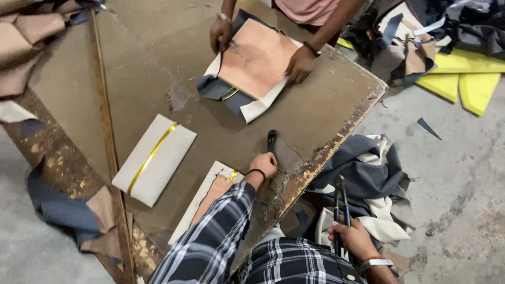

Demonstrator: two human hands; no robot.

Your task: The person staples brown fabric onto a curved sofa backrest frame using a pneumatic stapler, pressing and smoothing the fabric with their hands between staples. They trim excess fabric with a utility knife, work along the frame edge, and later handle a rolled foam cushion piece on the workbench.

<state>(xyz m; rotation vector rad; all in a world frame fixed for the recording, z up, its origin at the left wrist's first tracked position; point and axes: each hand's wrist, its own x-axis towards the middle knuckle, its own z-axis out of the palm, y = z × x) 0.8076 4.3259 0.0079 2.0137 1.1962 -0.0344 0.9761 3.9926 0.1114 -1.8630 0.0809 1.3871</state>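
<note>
My left hand (263, 164), on a plaid-sleeved arm with a black wristband, is closed around the black handle of a tool (272, 140) that rests on the worn brown table (315, 110). A dark grey scrap (288, 156) lies right beside that hand. Under my left forearm sits a white and tan piece with a yellow strip (208, 195). My right hand (351, 239), off the table's edge and above a heap of cloth, grips a pair of dark pliers-like cutters (339, 202) that point upward.
A white pouch with a yellow stripe (155, 159) lies at the table's left. Across the table another person's two hands (300, 64) press a tan sheet (258, 58) onto white and grey fabric. Grey and white cloth (368, 179) is heaped on the floor, with yellow pieces (468, 84) at the far right.
</note>
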